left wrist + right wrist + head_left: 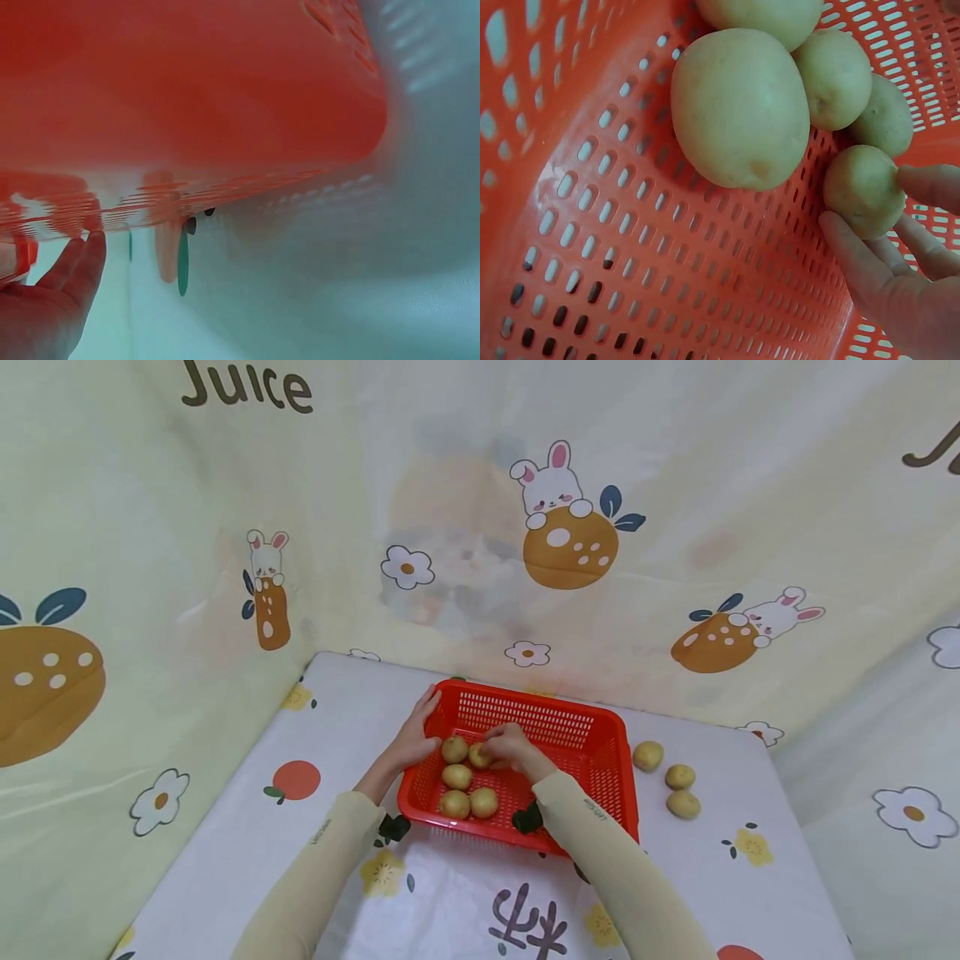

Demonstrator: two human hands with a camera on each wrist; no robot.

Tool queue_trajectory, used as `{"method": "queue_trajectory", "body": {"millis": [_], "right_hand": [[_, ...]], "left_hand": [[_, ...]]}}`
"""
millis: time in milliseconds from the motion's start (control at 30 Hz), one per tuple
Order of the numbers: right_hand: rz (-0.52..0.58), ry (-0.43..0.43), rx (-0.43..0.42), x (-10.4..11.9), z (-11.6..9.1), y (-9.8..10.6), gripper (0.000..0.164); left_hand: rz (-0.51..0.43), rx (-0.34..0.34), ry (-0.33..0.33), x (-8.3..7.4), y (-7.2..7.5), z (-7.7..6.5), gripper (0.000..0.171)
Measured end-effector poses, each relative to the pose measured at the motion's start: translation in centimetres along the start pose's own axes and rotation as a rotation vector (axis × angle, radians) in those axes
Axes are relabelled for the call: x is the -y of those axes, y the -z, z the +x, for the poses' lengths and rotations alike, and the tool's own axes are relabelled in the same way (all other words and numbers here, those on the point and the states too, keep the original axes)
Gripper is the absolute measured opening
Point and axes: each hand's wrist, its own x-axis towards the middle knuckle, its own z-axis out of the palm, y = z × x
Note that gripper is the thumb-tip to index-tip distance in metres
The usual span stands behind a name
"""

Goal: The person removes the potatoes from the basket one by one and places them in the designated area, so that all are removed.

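A red plastic basket (pixel 555 714) with slotted walls stands on the table. My left hand (pixel 411 742) rests against its left side, with fairly straight fingers (pixel 88 274) touching the outside wall and the thumb at the rim. Inside the basket, my right hand (pixel 512 747) holds a small round potato (pixel 864 191) between thumb and fingers, low over the slotted floor. Several other potatoes sit in the basket's left part, among them a large potato (pixel 739 109) close to the right wrist camera, a middle potato (pixel 457 777) and a back-left potato (pixel 453 749).
To the right of the basket, three loose potatoes lie on the table: a back potato (pixel 648 756), a middle potato (pixel 680 777) and a front potato (pixel 683 804). A printed white cloth (pixel 330 727) covers the table. Patterned curtains (pixel 465 635) hang behind and at both sides.
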Motion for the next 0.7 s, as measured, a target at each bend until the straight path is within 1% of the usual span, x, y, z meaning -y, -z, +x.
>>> {"method": "queue_trajectory", "body": {"millis": [133,300,500,567,700], "right_hand": [[-0.045,0.007,0.003,0.2,-0.2,-0.2,0.043],[-0.057,0.023,0.025,0.3,-0.2,0.3,0.043],[-0.024,0.032,0.04,0.4,-0.8,2.1,0.045],[-0.012,0.031,0.034,0.3,-1.1,2.7,0.045],[0.019,0.033,0.029,0.0,-1.8,4.4,0.043]], "left_hand": [[-0.007,0.001,-0.004,0.1,-0.1,0.0,0.088],[-0.006,-0.004,-0.016,0.0,0.2,-0.1,0.088],[0.014,-0.003,-0.014,-0.1,0.2,-0.1,0.088],[-0.004,0.016,-0.009,-1.3,0.5,-0.5,0.087],[-0.007,0.023,0.011,-1.4,0.4,-0.5,0.088]]}}
